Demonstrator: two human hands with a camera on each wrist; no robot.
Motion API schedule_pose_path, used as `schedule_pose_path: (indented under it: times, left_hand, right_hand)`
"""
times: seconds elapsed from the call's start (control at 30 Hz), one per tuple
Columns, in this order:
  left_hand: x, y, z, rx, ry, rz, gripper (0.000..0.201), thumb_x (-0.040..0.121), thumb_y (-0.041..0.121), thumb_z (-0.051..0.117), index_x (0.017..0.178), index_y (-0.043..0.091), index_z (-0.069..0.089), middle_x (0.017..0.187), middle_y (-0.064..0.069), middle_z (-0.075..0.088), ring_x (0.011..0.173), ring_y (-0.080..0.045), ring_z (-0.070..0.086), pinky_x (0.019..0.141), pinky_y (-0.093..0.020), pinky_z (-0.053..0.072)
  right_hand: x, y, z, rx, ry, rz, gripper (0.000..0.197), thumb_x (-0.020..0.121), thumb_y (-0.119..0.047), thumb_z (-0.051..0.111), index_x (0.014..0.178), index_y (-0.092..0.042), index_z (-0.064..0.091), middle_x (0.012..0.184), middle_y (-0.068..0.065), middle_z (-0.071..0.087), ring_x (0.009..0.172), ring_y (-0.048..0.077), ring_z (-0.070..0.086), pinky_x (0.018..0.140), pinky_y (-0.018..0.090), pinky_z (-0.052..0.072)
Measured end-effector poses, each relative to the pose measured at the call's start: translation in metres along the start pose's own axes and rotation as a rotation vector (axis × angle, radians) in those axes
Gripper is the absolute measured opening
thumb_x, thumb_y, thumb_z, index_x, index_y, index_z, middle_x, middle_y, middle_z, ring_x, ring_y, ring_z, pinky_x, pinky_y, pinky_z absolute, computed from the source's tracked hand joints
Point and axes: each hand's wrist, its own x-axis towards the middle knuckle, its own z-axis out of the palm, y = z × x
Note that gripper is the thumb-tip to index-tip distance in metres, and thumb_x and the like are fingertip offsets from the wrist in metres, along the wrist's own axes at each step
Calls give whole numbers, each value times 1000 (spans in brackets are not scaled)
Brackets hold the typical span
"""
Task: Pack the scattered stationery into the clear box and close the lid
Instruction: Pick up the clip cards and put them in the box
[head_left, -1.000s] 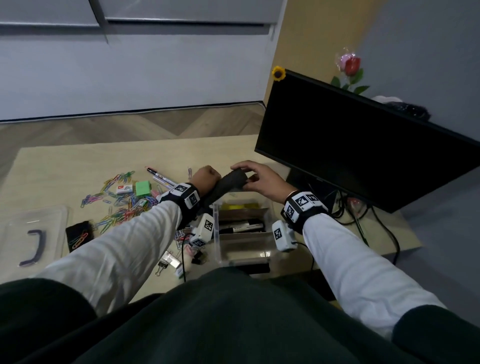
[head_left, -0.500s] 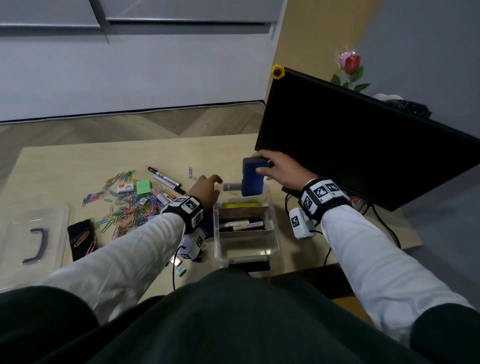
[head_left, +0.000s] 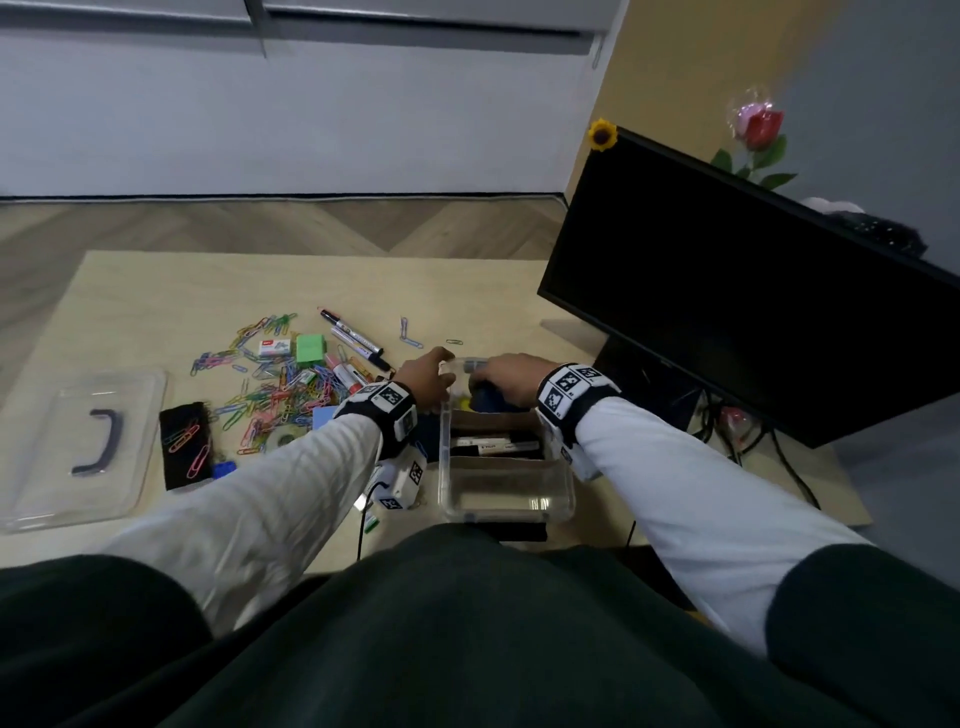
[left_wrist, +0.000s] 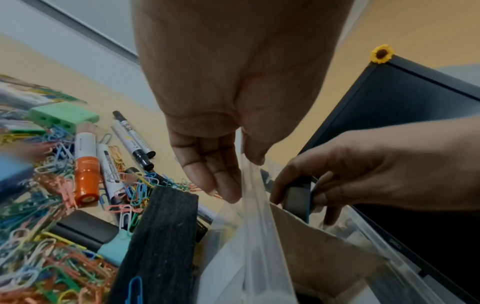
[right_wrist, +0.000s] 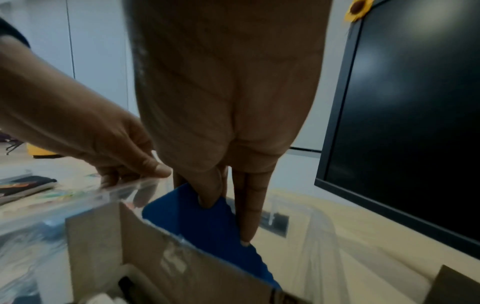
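Looking down from the head view, the clear box (head_left: 506, 467) sits on the table (head_left: 156, 291) near the person's body, with no lid on it. The lid (head_left: 83, 441) lies flat, well apart on the left. The right hand (head_left: 511, 376) reaches into the far end of the box and holds a blue eraser (head_left: 488, 400). The left hand (head_left: 423, 376) is at the far left corner of the box. Paper clips (head_left: 270, 395) and markers (head_left: 356, 340) lie spread out left of the box.

From the left wrist view, the left hand (left_wrist: 233, 102) pinches the box wall (left_wrist: 255, 205) between thumb and fingers. A dark felt pad (left_wrist: 161, 236) lies just beside the box. The right hand (left_wrist: 376, 174) grips the eraser (left_wrist: 297, 200) with curled fingers.

From the right wrist view, the right hand's (right_wrist: 228, 102) fingers (right_wrist: 249, 203) press on the blue eraser (right_wrist: 202, 224), which stands tilted behind a brown cardboard divider (right_wrist: 155, 257) in the box. The left hand (right_wrist: 85, 131) holds the box rim (right_wrist: 124, 188).
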Motion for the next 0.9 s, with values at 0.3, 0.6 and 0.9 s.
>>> schedule_pose_path:
  times: [0.3,0.6,0.9]
  left_hand:
    - [2,-5,5,-39,8,-29,38,98,29,48,135,20,45,117,-19,63,92,-32,65,74,-36,55]
    - [0,-5,3,-148,6,-20,31,98,29,50,127,19,50,100,-16,68,66,-26,68,51,-27,54]
    - [1,-7,6,-162,-11,-25,33,99,25,48,131,21,47,97,-14,66,70,-29,70,62,-37,59]
  right_hand:
    - [8,2,26,-4,183,-9,16,101,-29,43,116,-24,41,100,6,58,87,28,58,67,35,41]
    - [8,6,33,-98,315,-125,36,97,-26,53,132,-32,44,115,2,62,96,26,64,69,32,42]
    - [24,11,19,-120,-51,-85,45,100,-20,48,144,-32,50,140,12,54,123,32,55,98,34,41]
